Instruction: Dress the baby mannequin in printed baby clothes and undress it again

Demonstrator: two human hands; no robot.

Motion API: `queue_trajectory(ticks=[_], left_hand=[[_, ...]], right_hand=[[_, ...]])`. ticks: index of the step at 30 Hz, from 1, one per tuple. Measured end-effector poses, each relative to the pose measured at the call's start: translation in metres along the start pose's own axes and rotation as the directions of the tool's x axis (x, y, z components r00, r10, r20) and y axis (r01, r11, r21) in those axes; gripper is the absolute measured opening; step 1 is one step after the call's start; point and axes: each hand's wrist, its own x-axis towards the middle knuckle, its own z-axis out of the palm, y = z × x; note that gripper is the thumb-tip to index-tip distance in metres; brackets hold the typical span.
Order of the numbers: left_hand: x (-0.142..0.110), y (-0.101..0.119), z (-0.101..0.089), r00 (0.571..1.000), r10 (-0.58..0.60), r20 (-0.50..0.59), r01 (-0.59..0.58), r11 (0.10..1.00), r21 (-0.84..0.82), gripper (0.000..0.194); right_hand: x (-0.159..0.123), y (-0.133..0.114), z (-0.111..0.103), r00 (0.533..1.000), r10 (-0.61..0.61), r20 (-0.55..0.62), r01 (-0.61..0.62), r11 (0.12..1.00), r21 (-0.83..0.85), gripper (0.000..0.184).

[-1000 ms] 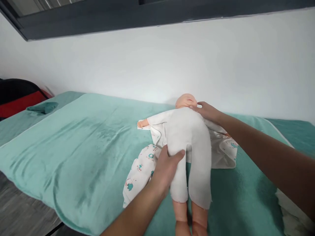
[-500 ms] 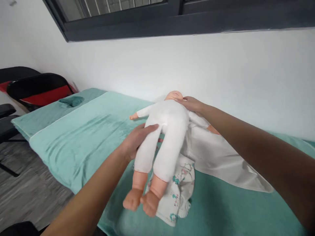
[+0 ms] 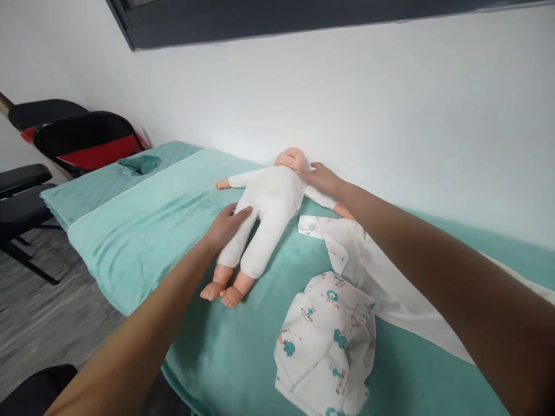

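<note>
A baby doll point(image 3: 273, 196) with a white cloth body and bare feet lies on its back on the green cover, head toward the wall. My left hand point(image 3: 228, 228) is closed around its thigh near the hip, thumb on top and the other fingers mostly hidden. At the doll's neck and shoulder is my right hand point(image 3: 323, 178), thumb against the upper chest, with some fingers hidden behind. Nearer to me sits a crumpled white printed cloth piece point(image 3: 321, 341), with teal animal figures. Under my right forearm spreads a white cloth point(image 3: 390, 283) with printed edges.
The green cover point(image 3: 139, 231) drapes over a bed against the white wall point(image 3: 390, 115). A small green bundle point(image 3: 139, 164) lies at its far left end. Black chairs point(image 3: 91, 136), with red on their backs, stand to the left. A dark window frame point(image 3: 260, 26) runs above.
The doll has gone from raised above the printed cloth to lying on the cover, farther left. Both hands moved with it. The printed cloth and white cloth are more exposed, and the view has shifted.
</note>
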Motion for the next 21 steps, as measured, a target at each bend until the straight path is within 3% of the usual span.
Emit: queue_trajectory(ticks=[2, 3, 5, 7, 8, 11, 13, 17, 19, 21], left_hand=[[-0.020, 0.001, -0.001, 0.960, 0.245, -0.134, -0.178, 0.906, 0.384, 0.051], [-0.033, 0.003, 0.000, 0.919, 0.383, -0.097, -0.273, 0.793, 0.545, 0.049], [-0.064, 0.007, 0.004, 0.813, 0.559, 0.165, -0.494, 0.511, 0.703, 0.052], [-0.093, 0.012, 0.016, 0.682, 0.570, 0.459, -0.688, 0.287, 0.666, 0.063], [-0.106, 0.015, 0.025, 0.620, 0.547, 0.563, -0.756, 0.223, 0.615, 0.069], [-0.136, 0.025, 0.056, 0.483, 0.493, 0.723, -0.868, 0.160, 0.470, 0.078], [-0.148, 0.032, 0.076, 0.437, 0.494, 0.752, -0.894, 0.151, 0.421, 0.081], [-0.164, 0.043, 0.106, 0.439, 0.574, 0.692, -0.879, 0.112, 0.464, 0.090], [-0.173, 0.051, 0.118, 0.414, 0.614, 0.672, -0.872, 0.057, 0.486, 0.092], [-0.182, 0.060, 0.132, 0.378, 0.632, 0.676, -0.874, 0.002, 0.487, 0.085]], right_hand=[[-0.017, 0.020, -0.022, 0.998, 0.049, -0.031, -0.053, 0.984, -0.172, 0.070], [-0.029, 0.033, -0.037, 0.996, 0.072, -0.053, -0.083, 0.963, -0.257, 0.062], [-0.059, 0.059, -0.069, 0.989, 0.129, -0.077, -0.150, 0.867, -0.476, 0.051], [-0.096, 0.082, -0.098, 0.977, 0.197, -0.086, -0.209, 0.781, -0.589, 0.047], [-0.115, 0.092, -0.110, 0.971, 0.225, -0.081, -0.225, 0.744, -0.629, 0.046], [-0.168, 0.104, -0.129, 0.970, 0.240, -0.045, -0.202, 0.686, -0.699, 0.039], [-0.200, 0.099, -0.127, 0.984, 0.180, -0.005, -0.125, 0.664, -0.737, 0.033], [-0.268, 0.066, -0.105, 0.987, -0.021, 0.158, 0.136, 0.628, -0.766, 0.026], [-0.307, 0.046, -0.092, 0.910, -0.182, 0.373, 0.414, 0.443, -0.795, 0.026], [-0.344, 0.029, -0.082, 0.814, -0.290, 0.503, 0.576, 0.294, -0.763, 0.028]])
